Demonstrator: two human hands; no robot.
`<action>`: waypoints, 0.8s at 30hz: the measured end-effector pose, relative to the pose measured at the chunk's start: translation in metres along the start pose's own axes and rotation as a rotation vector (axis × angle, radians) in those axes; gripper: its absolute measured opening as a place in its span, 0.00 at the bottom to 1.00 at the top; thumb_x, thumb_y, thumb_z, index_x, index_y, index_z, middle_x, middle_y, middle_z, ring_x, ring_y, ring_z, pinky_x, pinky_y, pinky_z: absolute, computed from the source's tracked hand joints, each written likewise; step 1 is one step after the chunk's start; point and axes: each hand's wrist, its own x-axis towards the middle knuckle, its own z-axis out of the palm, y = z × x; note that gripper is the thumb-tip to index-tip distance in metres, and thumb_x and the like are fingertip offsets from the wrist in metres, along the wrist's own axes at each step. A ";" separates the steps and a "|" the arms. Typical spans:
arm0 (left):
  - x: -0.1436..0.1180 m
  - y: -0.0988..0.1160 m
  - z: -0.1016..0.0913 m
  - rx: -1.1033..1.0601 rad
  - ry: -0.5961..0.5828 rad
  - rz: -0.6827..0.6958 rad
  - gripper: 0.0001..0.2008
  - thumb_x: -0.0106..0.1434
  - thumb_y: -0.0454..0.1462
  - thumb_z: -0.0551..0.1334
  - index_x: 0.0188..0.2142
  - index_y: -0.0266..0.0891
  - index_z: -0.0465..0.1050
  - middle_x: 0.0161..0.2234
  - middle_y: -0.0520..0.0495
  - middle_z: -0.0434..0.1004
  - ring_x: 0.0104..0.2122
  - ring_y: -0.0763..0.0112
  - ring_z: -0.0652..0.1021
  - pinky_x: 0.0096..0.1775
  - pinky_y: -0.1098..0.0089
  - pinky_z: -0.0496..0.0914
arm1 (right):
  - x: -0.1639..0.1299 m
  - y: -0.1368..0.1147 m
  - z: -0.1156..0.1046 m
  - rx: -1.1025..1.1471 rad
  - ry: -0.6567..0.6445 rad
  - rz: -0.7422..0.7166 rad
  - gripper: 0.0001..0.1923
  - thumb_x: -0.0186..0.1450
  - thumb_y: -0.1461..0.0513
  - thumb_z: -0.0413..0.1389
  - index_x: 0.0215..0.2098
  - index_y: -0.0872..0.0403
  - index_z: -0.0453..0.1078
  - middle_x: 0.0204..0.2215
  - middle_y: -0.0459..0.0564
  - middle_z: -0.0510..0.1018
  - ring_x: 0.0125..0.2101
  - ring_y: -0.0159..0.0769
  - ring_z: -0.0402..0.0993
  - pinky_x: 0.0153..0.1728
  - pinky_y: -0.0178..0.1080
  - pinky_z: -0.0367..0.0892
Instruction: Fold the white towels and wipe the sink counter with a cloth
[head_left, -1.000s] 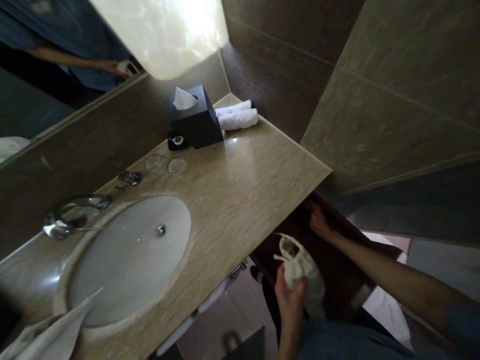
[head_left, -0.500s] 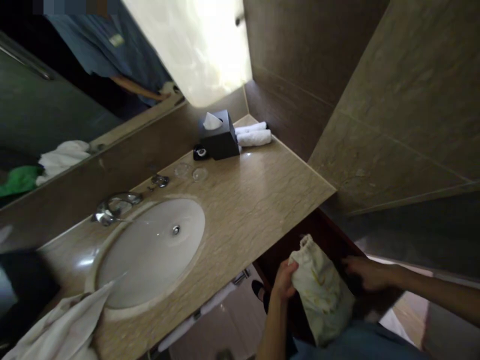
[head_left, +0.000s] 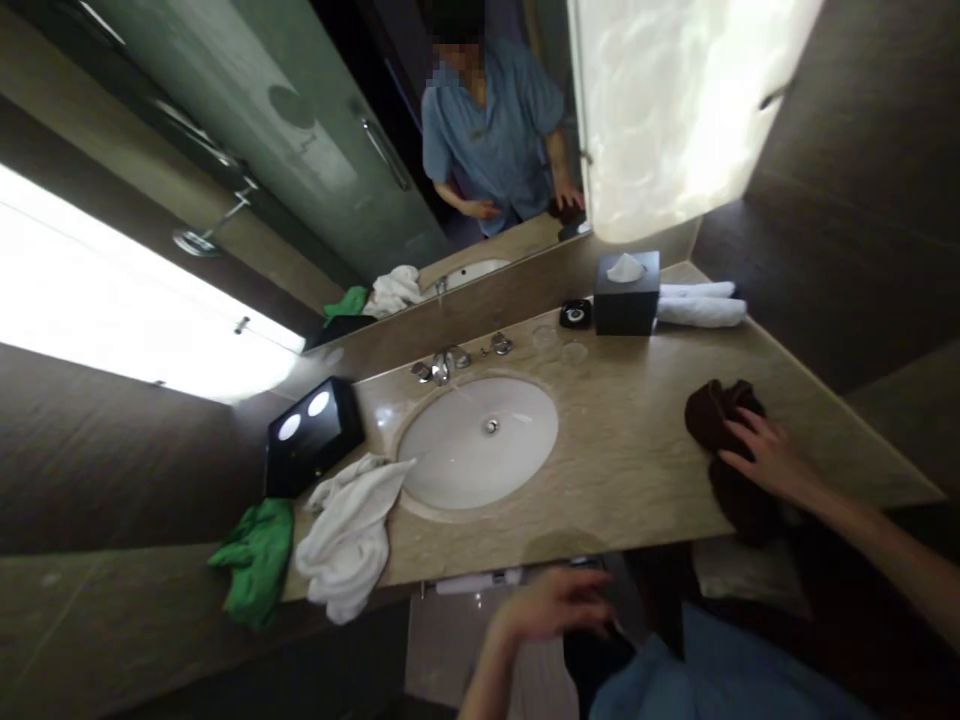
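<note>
On the table's right edge lies a dark brown cloth. My right hand rests on it, fingers spread. My left hand hangs empty, fingers loose. I think the cloth is soft and light; pinch a fold.

I am looking at a bathroom, likely a hotel one. A stone counter is carrying an oval sink with a chrome tap. A wide mirror is running along the wall above it, lit by a bright panel. A tissue box and rolled towels are sitting in the corner. The walls are showing large brown tiles.
</note>
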 end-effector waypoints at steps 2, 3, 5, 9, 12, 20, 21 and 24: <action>-0.054 -0.002 -0.084 0.125 0.676 0.009 0.34 0.59 0.53 0.61 0.58 0.31 0.73 0.47 0.37 0.80 0.44 0.62 0.80 0.49 0.63 0.74 | 0.005 -0.043 0.037 -0.162 0.119 -0.161 0.32 0.62 0.47 0.47 0.51 0.63 0.71 0.65 0.76 0.59 0.65 0.80 0.51 0.59 0.79 0.43; -0.074 -0.003 -0.129 0.183 0.940 -0.029 0.34 0.59 0.50 0.60 0.56 0.25 0.72 0.49 0.32 0.78 0.44 0.59 0.79 0.48 0.61 0.74 | 0.009 -0.074 0.054 -0.144 0.129 -0.239 0.30 0.66 0.49 0.46 0.54 0.63 0.70 0.67 0.74 0.57 0.67 0.74 0.49 0.63 0.75 0.42; -0.099 -0.003 -0.217 0.241 1.217 -0.072 0.31 0.61 0.45 0.59 0.56 0.22 0.70 0.52 0.29 0.75 0.45 0.58 0.78 0.48 0.59 0.72 | 0.026 -0.154 0.093 0.166 -0.083 -0.262 0.26 0.68 0.52 0.50 0.57 0.60 0.69 0.65 0.68 0.62 0.67 0.59 0.55 0.70 0.59 0.48; -0.099 0.017 -0.357 0.352 1.324 -0.075 0.18 0.68 0.38 0.61 0.53 0.26 0.74 0.50 0.36 0.78 0.43 0.62 0.80 0.48 0.65 0.71 | 0.116 -0.321 0.205 0.914 -0.748 0.539 0.08 0.67 0.61 0.54 0.41 0.58 0.69 0.50 0.62 0.74 0.47 0.43 0.74 0.64 0.50 0.63; -0.080 0.041 -0.425 0.495 1.301 -0.054 0.18 0.69 0.36 0.62 0.56 0.28 0.74 0.54 0.36 0.75 0.48 0.58 0.78 0.53 0.62 0.70 | 0.183 -0.402 0.296 0.961 -0.879 0.719 0.10 0.71 0.66 0.45 0.33 0.57 0.63 0.36 0.56 0.74 0.34 0.32 0.73 0.58 0.41 0.68; -0.031 0.066 -0.521 0.753 1.150 -0.031 0.22 0.70 0.35 0.60 0.61 0.27 0.71 0.59 0.32 0.67 0.62 0.49 0.68 0.63 0.57 0.63 | 0.196 -0.417 0.361 0.816 -1.314 0.941 0.11 0.73 0.70 0.48 0.38 0.66 0.72 0.35 0.58 0.80 0.34 0.33 0.78 0.53 0.38 0.70; -0.026 0.067 -0.526 0.768 1.119 -0.036 0.22 0.71 0.36 0.60 0.60 0.26 0.71 0.58 0.31 0.68 0.61 0.48 0.68 0.62 0.56 0.65 | 0.197 -0.412 0.356 0.851 -1.228 0.941 0.15 0.75 0.69 0.44 0.38 0.63 0.71 0.34 0.54 0.80 0.34 0.30 0.78 0.54 0.36 0.69; -0.017 0.068 -0.533 0.816 1.038 -0.043 0.21 0.71 0.38 0.61 0.57 0.23 0.74 0.55 0.27 0.71 0.58 0.46 0.71 0.60 0.55 0.66 | 0.203 -0.406 0.348 1.004 -1.207 0.884 0.21 0.78 0.67 0.36 0.45 0.62 0.71 0.44 0.53 0.80 0.45 0.28 0.78 0.58 0.35 0.66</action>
